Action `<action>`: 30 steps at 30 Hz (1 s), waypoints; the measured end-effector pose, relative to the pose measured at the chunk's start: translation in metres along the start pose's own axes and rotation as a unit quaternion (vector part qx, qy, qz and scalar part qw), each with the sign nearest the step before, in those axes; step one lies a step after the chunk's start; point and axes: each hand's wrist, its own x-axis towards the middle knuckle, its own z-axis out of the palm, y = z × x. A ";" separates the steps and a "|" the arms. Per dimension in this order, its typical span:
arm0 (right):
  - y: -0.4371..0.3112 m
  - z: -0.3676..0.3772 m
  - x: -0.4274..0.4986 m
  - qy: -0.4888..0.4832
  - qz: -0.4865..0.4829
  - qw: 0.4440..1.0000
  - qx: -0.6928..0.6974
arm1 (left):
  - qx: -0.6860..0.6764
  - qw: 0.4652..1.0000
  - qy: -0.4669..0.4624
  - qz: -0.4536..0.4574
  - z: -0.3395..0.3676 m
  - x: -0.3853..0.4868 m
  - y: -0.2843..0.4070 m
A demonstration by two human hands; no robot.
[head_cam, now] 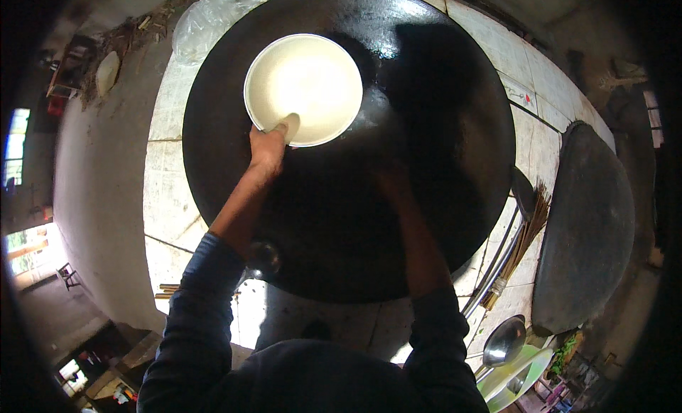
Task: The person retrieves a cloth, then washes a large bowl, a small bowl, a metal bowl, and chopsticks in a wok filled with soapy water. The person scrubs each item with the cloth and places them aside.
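My left hand grips the near rim of a round, cream-coloured bowl, with the thumb over the edge. The bowl is held over the left part of a large, dark wok set into a white-tiled stove top. Strong light washes out the bowl's inside, so any contents are hard to tell. Deep in shadow over the wok, my right hand is dark and blurred; its fingers and anything in them cannot be made out. A round metal ladle head shows beside my left forearm.
Right of the wok lie a bamboo whisk brush and a dark-headed utensil. Beyond them is a large dark lid. A metal ladle rests by a green plastic basin. A clear plastic bag sits at upper left, chopsticks at lower left.
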 end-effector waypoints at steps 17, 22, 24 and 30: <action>-0.024 0.011 0.081 0.170 -0.063 0.709 0.681 | -0.159 0.851 -0.489 -0.104 -0.001 -0.053 -0.044; 0.001 0.042 0.030 -0.043 0.100 0.969 0.221 | -0.073 0.934 -0.344 -0.065 -0.002 -0.068 -0.009; -0.009 0.030 0.009 -0.030 0.108 0.987 0.118 | -0.150 0.919 -0.275 -0.240 -0.003 -0.072 0.005; -0.061 -0.094 -0.003 0.117 0.141 0.859 0.478 | -0.140 0.923 -0.267 -0.241 -0.012 -0.057 0.003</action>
